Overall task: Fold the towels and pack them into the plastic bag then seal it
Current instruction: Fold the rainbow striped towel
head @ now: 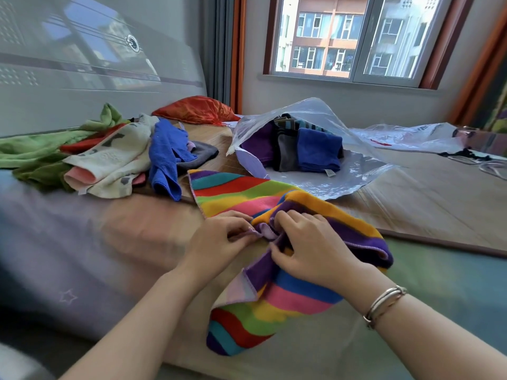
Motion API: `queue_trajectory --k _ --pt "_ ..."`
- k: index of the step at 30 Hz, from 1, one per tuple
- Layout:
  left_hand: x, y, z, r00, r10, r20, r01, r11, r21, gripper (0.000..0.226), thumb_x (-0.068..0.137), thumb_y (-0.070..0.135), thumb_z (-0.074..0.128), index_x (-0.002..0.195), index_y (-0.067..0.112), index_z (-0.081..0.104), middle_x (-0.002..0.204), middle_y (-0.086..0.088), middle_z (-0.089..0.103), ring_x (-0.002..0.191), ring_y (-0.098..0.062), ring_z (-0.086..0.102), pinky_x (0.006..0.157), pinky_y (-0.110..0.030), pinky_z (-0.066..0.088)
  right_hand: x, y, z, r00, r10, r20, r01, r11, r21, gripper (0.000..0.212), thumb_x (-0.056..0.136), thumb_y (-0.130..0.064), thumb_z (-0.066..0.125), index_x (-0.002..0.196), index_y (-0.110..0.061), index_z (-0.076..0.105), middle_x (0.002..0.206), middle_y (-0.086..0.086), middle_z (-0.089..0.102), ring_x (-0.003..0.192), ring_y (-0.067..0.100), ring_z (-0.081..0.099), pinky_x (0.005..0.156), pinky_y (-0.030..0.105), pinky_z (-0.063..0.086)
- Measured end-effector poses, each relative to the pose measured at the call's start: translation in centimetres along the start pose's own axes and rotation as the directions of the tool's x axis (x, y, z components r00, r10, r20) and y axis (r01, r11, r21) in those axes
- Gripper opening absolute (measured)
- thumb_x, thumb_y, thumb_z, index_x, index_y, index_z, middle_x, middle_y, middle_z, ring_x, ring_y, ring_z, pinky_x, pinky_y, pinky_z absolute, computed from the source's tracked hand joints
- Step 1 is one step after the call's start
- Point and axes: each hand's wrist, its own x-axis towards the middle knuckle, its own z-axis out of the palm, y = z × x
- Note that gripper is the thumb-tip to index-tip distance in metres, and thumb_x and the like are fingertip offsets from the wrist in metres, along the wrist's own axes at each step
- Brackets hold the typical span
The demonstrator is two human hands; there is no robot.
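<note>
A rainbow-striped towel [241,192] lies crumpled across the bed in front of me. My left hand [219,239] pinches its purple edge near the middle. My right hand [310,248], with bangles on the wrist, grips the bunched purple part right beside it. Behind the towel an open clear plastic bag [310,116] lies on its side, holding folded towels: purple, grey and blue [319,152]. A loose pile of unfolded towels sits to the left: a blue one [164,157], a cream patterned one [115,163] and green ones [35,152].
A red pillow [196,109] lies at the back by the headboard. Another clear plastic bag [411,137] and some cords [482,163] lie at the far right on the bamboo mat [428,193]. A window is behind the bed.
</note>
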Motion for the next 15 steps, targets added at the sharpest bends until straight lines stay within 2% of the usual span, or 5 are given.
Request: queue_trajectory --k 5,8,9,11,15 --pt "0.3 1.4 -0.3 0.967 -0.250 -0.046 0.223 0.922 -0.316 0.005 0.081 0.018 0.077 0.077 0.020 0.075 0.081 -0.001 0.073 0.076 -0.011 0.066 0.070 -0.033 0.054 0.2 0.7 1.3 0.987 -0.148 -0.053 0.135 0.971 -0.195 0.021 0.086 -0.038 0.045 0.089 -0.019 0.053 0.082 0.002 0.054 0.073 0.026 0.054 0.062 0.040 0.045" --pt "0.3 1.7 -0.6 0.952 -0.294 -0.084 0.254 0.912 -0.321 0.006 0.081 0.008 0.075 0.086 0.010 0.071 0.076 -0.002 0.070 0.069 -0.008 0.061 0.058 -0.017 0.046 0.0 1.5 1.4 0.939 -0.327 -0.108 0.293 0.923 -0.248 0.007 0.088 -0.020 0.052 0.094 -0.018 0.051 0.089 0.002 0.051 0.079 0.024 0.049 0.067 0.037 0.045" --pt "0.2 1.6 -0.7 0.942 -0.320 -0.103 0.274 0.907 -0.319 0.011 0.081 0.006 0.074 0.089 0.010 0.068 0.077 -0.003 0.070 0.068 -0.009 0.062 0.057 -0.015 0.045 -0.1 1.6 1.3 0.919 -0.379 -0.110 0.338 0.901 -0.273 0.014 0.086 -0.011 0.052 0.099 -0.018 0.050 0.093 0.003 0.050 0.081 0.024 0.048 0.069 0.036 0.044" --pt "0.0 1.3 -1.0 0.913 -0.385 -0.139 0.324 0.887 -0.327 0.020 0.081 0.007 0.074 0.093 0.015 0.061 0.077 -0.007 0.070 0.067 -0.013 0.065 0.058 -0.021 0.047 -0.2 1.6 1.2 0.884 -0.452 -0.119 0.398 0.861 -0.318 0.031 0.082 -0.003 0.043 0.107 -0.019 0.051 0.103 0.004 0.049 0.085 0.025 0.047 0.075 0.036 0.044" --pt "-0.2 0.5 -1.5 0.898 -0.424 -0.116 0.365 0.866 -0.341 0.024 0.083 0.008 0.071 0.086 0.020 0.051 0.072 -0.014 0.071 0.065 -0.021 0.065 0.060 -0.034 0.048 -0.4 1.5 1.2 0.848 -0.522 -0.086 0.466 0.814 -0.347 0.028 0.083 -0.002 0.041 0.105 -0.019 0.048 0.102 0.003 0.051 0.085 0.026 0.051 0.080 0.036 0.044"
